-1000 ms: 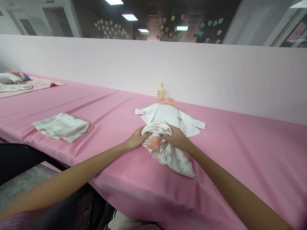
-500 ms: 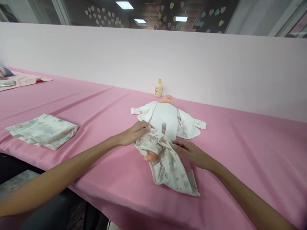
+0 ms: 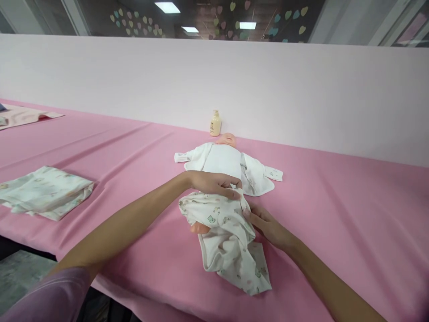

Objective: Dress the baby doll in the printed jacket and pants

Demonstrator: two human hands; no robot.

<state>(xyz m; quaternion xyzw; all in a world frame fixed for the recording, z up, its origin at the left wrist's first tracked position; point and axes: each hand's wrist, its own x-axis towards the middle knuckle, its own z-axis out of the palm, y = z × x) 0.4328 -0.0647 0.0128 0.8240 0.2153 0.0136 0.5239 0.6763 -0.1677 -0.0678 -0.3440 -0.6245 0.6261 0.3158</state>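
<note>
A baby doll point(image 3: 227, 139) lies on its back, its head toward the wall. Its upper body wears a white top point(image 3: 221, 158) with the sleeves spread to both sides. Patterned baby pants point(image 3: 224, 223) cover its legs, and one bare foot point(image 3: 200, 228) pokes out of a leg opening. My left hand point(image 3: 217, 183) reaches across the doll's middle, fingers closed on the waistband. On the right side of the pants, my right hand point(image 3: 263, 221) pinches the cloth near the waist. The other foot is hidden in the loose fabric.
A cream pump bottle point(image 3: 215, 124) stands against the white wall point(image 3: 301, 98) behind the doll's head. On the left lies a folded patterned cloth point(image 3: 47, 192). Farther back is a pale pink mat point(image 3: 30, 116). The pink-covered table point(image 3: 140, 286) ends at the front edge.
My left hand has moved right, from the doll's left-side hip in view to the middle of the waistband. The pants have shifted and cover more at the waist. My right hand now grips the cloth.
</note>
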